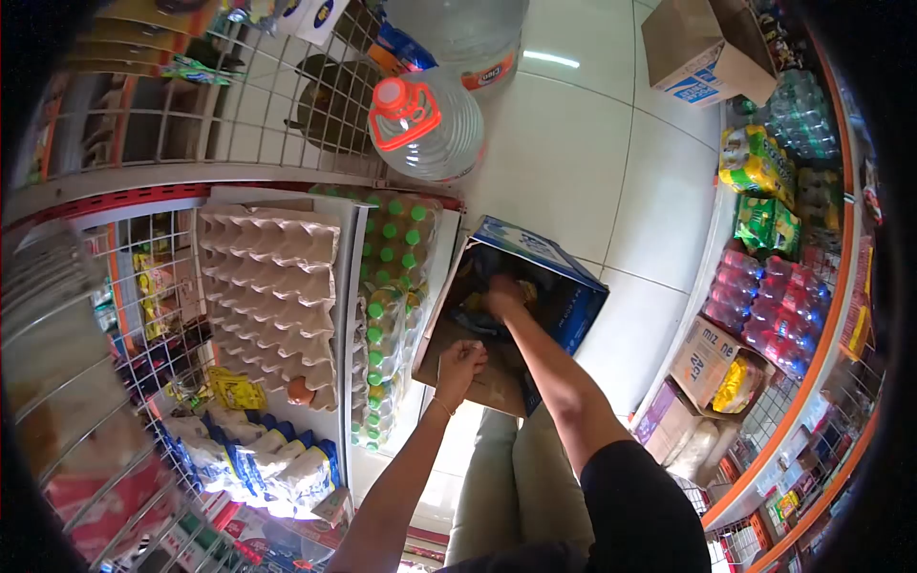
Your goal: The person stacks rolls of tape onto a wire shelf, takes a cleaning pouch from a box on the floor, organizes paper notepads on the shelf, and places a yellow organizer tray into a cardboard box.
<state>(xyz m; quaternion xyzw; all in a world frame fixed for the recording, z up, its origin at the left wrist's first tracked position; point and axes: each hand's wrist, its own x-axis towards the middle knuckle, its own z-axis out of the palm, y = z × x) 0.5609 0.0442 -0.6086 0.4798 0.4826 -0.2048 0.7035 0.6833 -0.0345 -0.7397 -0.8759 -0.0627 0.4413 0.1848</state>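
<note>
An open cardboard box (573, 310), blue on its outer side, stands tilted on the tiled floor in front of my legs. My right hand (504, 296) reaches down inside it, at dark and yellowish packets (527, 290); its fingers are lost in shadow. At the box's near left flap (482, 382) is my left hand (461, 366), with its fingers curled together; whether it pinches anything is too small to tell. Left of the box are bottles with green caps (375, 336).
An egg tray (272, 286) with one brown egg (302, 390) lies on the left shelf. Large water bottles (444, 138) stand ahead. Along the right are shelves with red bottle packs (764, 306) and an opened carton (705, 358). Another box (702, 57) is at the far right.
</note>
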